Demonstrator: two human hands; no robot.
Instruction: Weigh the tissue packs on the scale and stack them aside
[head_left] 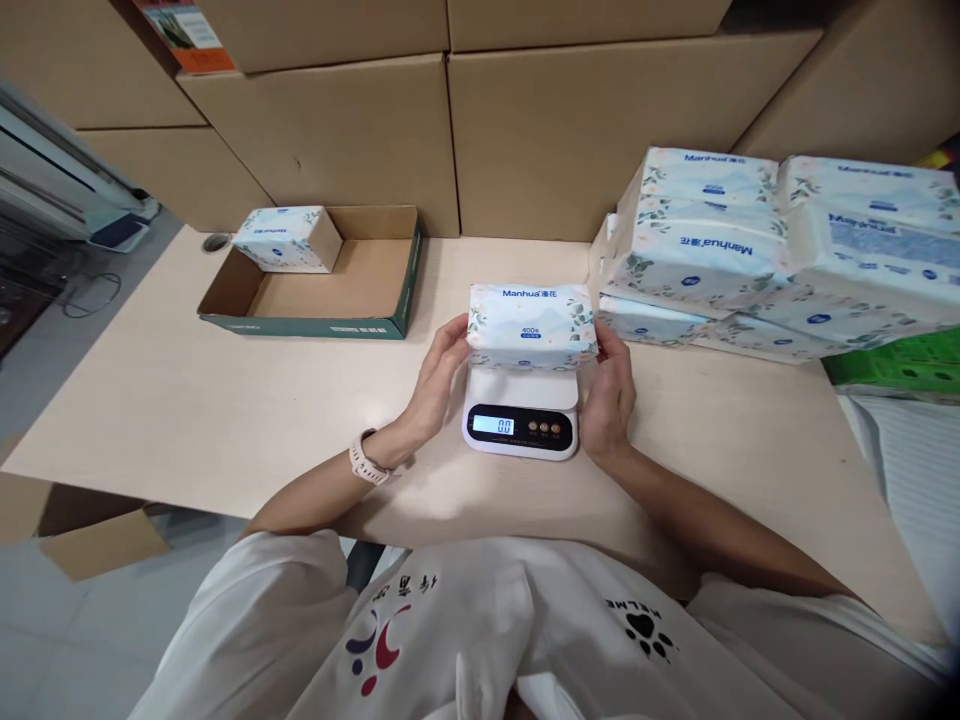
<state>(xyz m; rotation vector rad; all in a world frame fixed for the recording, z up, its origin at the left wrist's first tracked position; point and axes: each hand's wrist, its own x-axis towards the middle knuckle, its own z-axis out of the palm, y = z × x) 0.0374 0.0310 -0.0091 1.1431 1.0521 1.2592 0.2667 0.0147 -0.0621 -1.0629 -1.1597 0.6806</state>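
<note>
Sitting between left hand [439, 375] and right hand [609, 395], tissue pack [532, 325]

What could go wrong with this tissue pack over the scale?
The tissue pack spans the full width of the scale, so it may overhang and tip. The left hand and right hand grip it; any lingering touch could skew the reading, now 0.0. The stacked packs beside it might lean against it.

Pale wood table [187, 400]. Centre, near front edge: white scale [520, 425], display lit. Left rear: open shallow box [330, 325] with green sides. A small round object [216, 241] lies just beside its far corner. Right rear: pile of tissue packs [750, 260].
</note>
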